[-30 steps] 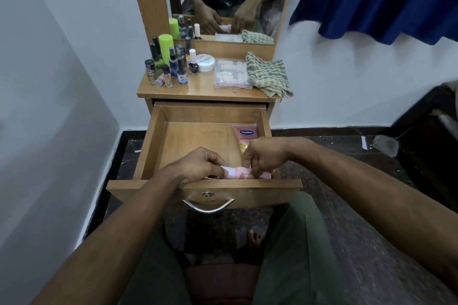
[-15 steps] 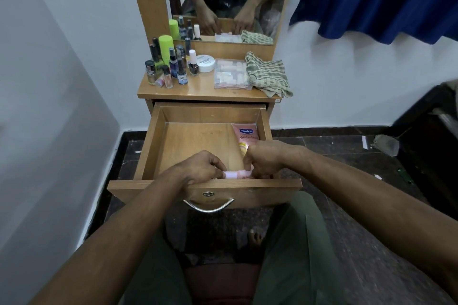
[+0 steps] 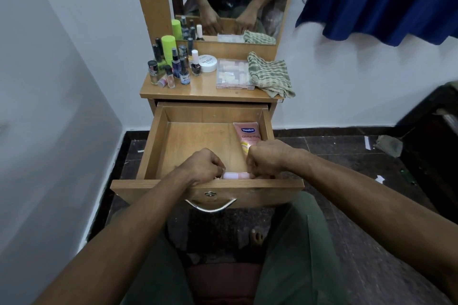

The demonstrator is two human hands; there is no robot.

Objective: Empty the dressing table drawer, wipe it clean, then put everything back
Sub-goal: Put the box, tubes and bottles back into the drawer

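- The left hand (image 3: 202, 164) and right hand (image 3: 266, 158) are each pinching 1 end of a small pink tube (image 3: 236, 175), fingers curled in a closed grip.
- The tube is lying low at the front of the open drawer (image 3: 152, 141).
- A pink lotion tube (image 3: 247, 135) is lying along the drawer's right wall.
- Bottles (image 3: 173, 67), a clear box (image 3: 233, 74) and a cloth (image 3: 270, 74) are sitting on the tabletop (image 3: 198, 89).

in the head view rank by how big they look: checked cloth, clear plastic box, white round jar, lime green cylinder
1. Green-and-cream checked cloth, the largest.
2. Clear plastic compartment box, somewhat smaller.
3 and 4. Lime green cylinder bottle and flat white round jar look much alike; bottles partly hide the cylinder, so no ranking.
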